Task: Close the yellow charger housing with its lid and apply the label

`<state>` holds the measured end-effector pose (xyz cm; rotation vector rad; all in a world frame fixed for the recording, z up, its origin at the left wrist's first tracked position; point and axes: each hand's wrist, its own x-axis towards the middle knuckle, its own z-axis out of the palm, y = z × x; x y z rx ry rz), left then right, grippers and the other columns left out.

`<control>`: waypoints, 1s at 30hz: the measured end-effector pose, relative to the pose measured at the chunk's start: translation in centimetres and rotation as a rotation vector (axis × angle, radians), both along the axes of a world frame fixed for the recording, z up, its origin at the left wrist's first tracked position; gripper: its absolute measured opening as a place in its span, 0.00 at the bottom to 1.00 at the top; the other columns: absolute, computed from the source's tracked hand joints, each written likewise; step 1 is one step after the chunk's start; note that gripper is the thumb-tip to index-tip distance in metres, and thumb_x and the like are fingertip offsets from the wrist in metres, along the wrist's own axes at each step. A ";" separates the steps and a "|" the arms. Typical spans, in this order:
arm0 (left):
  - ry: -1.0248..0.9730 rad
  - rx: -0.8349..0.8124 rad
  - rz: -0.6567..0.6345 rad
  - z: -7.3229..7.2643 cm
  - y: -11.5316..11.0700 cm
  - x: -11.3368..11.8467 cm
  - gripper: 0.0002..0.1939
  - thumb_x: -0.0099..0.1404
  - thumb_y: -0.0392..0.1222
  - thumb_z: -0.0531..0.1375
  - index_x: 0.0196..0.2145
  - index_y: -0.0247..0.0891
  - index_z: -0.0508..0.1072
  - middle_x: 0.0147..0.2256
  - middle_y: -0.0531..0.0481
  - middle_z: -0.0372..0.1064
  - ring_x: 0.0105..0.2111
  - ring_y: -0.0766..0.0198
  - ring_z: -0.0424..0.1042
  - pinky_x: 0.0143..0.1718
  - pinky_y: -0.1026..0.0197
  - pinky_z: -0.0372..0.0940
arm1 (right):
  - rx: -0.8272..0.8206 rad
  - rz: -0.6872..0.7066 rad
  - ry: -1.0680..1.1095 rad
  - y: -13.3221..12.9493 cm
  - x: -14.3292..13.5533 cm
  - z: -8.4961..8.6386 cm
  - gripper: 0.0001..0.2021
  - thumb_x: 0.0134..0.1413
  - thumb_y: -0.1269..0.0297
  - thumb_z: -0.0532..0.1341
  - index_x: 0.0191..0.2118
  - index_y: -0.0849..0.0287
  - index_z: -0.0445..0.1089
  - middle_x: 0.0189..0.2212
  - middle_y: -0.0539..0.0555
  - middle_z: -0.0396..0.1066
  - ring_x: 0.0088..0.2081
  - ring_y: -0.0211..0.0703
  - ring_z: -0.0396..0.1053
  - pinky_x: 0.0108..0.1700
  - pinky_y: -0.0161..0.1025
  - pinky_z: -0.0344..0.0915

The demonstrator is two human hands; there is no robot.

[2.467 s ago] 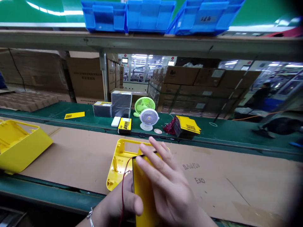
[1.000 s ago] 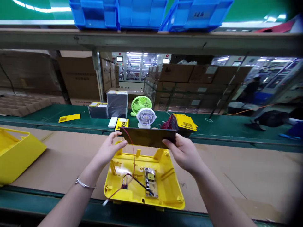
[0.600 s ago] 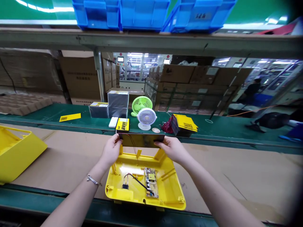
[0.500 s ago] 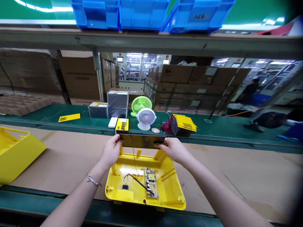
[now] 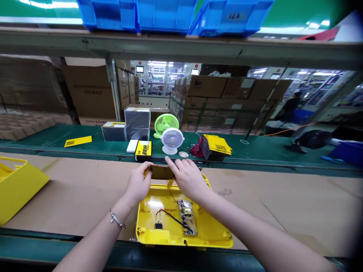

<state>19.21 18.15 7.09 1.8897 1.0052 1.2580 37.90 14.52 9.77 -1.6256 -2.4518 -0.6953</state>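
Note:
A yellow plastic housing (image 5: 210,230) lies open on the cardboard-covered belt, with a small circuit board (image 5: 187,221) and red and black wires inside. A dark flat panel (image 5: 162,172) stands on edge at the housing's far rim. My left hand (image 5: 139,183) grips the panel's left end. My right hand (image 5: 185,177) lies over its top and right part, fingers spread flat on it. A thin wire runs from the panel down into the housing.
Another yellow housing (image 5: 17,183) sits at the left. Beyond the belt, a green shelf holds a white fan (image 5: 171,140), a green fan (image 5: 166,123), grey boxes (image 5: 137,122) and yellow-labelled packs (image 5: 217,145). Blue bins (image 5: 170,15) stand overhead. A person stands far right.
The panel was lifted from close to me, turned flat and carried to the housing's far edge. My right hand has slid from its right end onto its top. The view shifted left.

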 end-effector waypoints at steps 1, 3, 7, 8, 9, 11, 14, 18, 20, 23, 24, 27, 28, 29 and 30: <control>0.016 0.003 0.009 0.0 0.1 0.0 0.11 0.60 0.35 0.51 0.37 0.38 0.71 0.35 0.48 0.72 0.37 0.60 0.70 0.42 0.60 0.63 | -0.055 0.016 -0.006 0.2 0.1 -0.4 0.29 0.53 0.77 0.48 0.62 0.62 0.46 0.40 0.61 0.68 0.42 0.49 0.64 0.45 0.45 0.58; 0.052 0.007 0.031 -0.2 0.2 0.0 0.11 0.59 0.33 0.51 0.36 0.38 0.71 0.35 0.48 0.73 0.38 0.60 0.70 0.43 0.58 0.63 | -0.147 0.049 0.000 0.6 0.4 -0.7 0.30 0.52 0.78 0.49 0.62 0.60 0.47 0.41 0.59 0.68 0.41 0.46 0.65 0.42 0.41 0.60; 0.089 -0.002 0.055 -0.4 0.3 -0.1 0.13 0.57 0.31 0.51 0.37 0.38 0.72 0.37 0.48 0.73 0.39 0.60 0.70 0.44 0.56 0.63 | -0.270 -0.007 0.045 1.2 0.8 0.4 0.15 0.55 0.72 0.52 0.47 0.55 0.67 0.34 0.54 0.70 0.36 0.43 0.67 0.35 0.35 0.59; 0.091 0.001 0.058 -0.5 0.3 -0.1 0.14 0.57 0.31 0.51 0.38 0.38 0.72 0.37 0.48 0.73 0.39 0.60 0.70 0.45 0.56 0.63 | -0.280 -0.032 0.050 1.4 0.8 0.8 0.11 0.55 0.69 0.52 0.40 0.56 0.70 0.32 0.54 0.69 0.35 0.43 0.67 0.34 0.35 0.58; 0.092 0.005 0.060 -0.6 0.3 -0.1 0.15 0.57 0.30 0.50 0.38 0.38 0.72 0.38 0.47 0.73 0.40 0.60 0.70 0.46 0.56 0.62 | -0.278 -0.052 0.051 1.4 0.8 1.1 0.10 0.56 0.68 0.52 0.35 0.58 0.71 0.31 0.55 0.69 0.34 0.43 0.67 0.33 0.35 0.58; 0.087 0.010 0.069 -0.7 0.4 0.0 0.16 0.56 0.29 0.50 0.38 0.38 0.73 0.39 0.47 0.72 0.41 0.60 0.70 0.47 0.56 0.62 | -0.249 -0.073 0.053 1.5 0.6 1.4 0.10 0.56 0.66 0.53 0.32 0.61 0.70 0.31 0.58 0.69 0.35 0.44 0.66 0.34 0.36 0.58; 0.054 -0.018 0.079 -1.1 0.8 0.0 0.16 0.55 0.30 0.52 0.40 0.39 0.72 0.40 0.48 0.71 0.41 0.60 0.69 0.47 0.57 0.61 | -0.229 -0.078 0.053 1.1 0.1 1.6 0.10 0.56 0.63 0.53 0.33 0.61 0.69 0.32 0.57 0.68 0.37 0.45 0.66 0.35 0.37 0.58; 0.063 -0.149 0.080 -1.3 1.8 -0.3 0.11 0.58 0.39 0.53 0.38 0.37 0.70 0.38 0.47 0.71 0.38 0.61 0.69 0.41 0.59 0.63 | -0.182 0.039 0.063 1.1 -1.6 1.2 0.15 0.54 0.52 0.56 0.40 0.58 0.68 0.36 0.55 0.68 0.40 0.46 0.65 0.38 0.37 0.59; 0.101 -0.192 0.053 -1.2 2.2 -0.5 0.12 0.60 0.45 0.52 0.33 0.36 0.71 0.33 0.48 0.71 0.34 0.61 0.69 0.37 0.60 0.63 | -0.167 0.077 0.019 1.6 -2.4 0.8 0.16 0.54 0.52 0.57 0.41 0.60 0.67 0.36 0.56 0.69 0.39 0.47 0.66 0.38 0.38 0.60; 0.149 -0.208 0.004 -0.9 2.6 -1.2 0.18 0.61 0.50 0.49 0.29 0.35 0.71 0.29 0.49 0.71 0.30 0.61 0.68 0.32 0.61 0.62 | -0.191 0.105 -0.068 2.8 -3.1 0.5 0.10 0.56 0.62 0.56 0.36 0.63 0.69 0.33 0.58 0.70 0.36 0.47 0.68 0.35 0.38 0.60; 0.168 -0.212 -0.015 -0.7 2.8 -1.5 0.18 0.61 0.51 0.49 0.29 0.35 0.71 0.28 0.49 0.71 0.30 0.62 0.68 0.31 0.62 0.62 | -0.205 0.129 -0.088 3.1 -3.1 0.6 0.07 0.55 0.65 0.56 0.34 0.63 0.70 0.32 0.58 0.71 0.35 0.46 0.68 0.34 0.38 0.60; 0.241 -0.219 -0.078 0.1 3.2 -2.3 0.18 0.59 0.51 0.52 0.29 0.34 0.73 0.28 0.49 0.72 0.29 0.62 0.69 0.30 0.62 0.61 | -0.245 0.210 -0.150 3.6 -3.1 1.4 0.05 0.52 0.72 0.57 0.30 0.62 0.71 0.29 0.57 0.72 0.32 0.45 0.69 0.33 0.38 0.59; 0.269 -0.219 -0.098 0.4 3.4 -2.5 0.17 0.58 0.50 0.53 0.30 0.35 0.74 0.28 0.49 0.73 0.29 0.62 0.69 0.30 0.62 0.61 | -0.245 0.229 -0.170 3.4 -3.2 1.8 0.06 0.51 0.74 0.57 0.30 0.63 0.71 0.28 0.57 0.72 0.31 0.46 0.69 0.33 0.38 0.59; 0.299 -0.218 -0.119 0.7 3.6 -2.7 0.16 0.57 0.50 0.54 0.30 0.35 0.75 0.28 0.49 0.73 0.29 0.61 0.69 0.30 0.62 0.61 | -0.231 0.247 -0.190 3.2 -3.4 2.1 0.06 0.51 0.75 0.56 0.31 0.63 0.71 0.28 0.58 0.72 0.31 0.47 0.69 0.32 0.39 0.59; 0.329 -0.216 -0.140 1.1 3.8 -2.8 0.16 0.56 0.50 0.55 0.29 0.35 0.76 0.28 0.49 0.73 0.30 0.61 0.70 0.30 0.62 0.61 | -0.204 0.264 -0.211 2.8 -3.7 2.4 0.07 0.51 0.76 0.55 0.32 0.64 0.71 0.28 0.59 0.71 0.32 0.48 0.68 0.32 0.39 0.59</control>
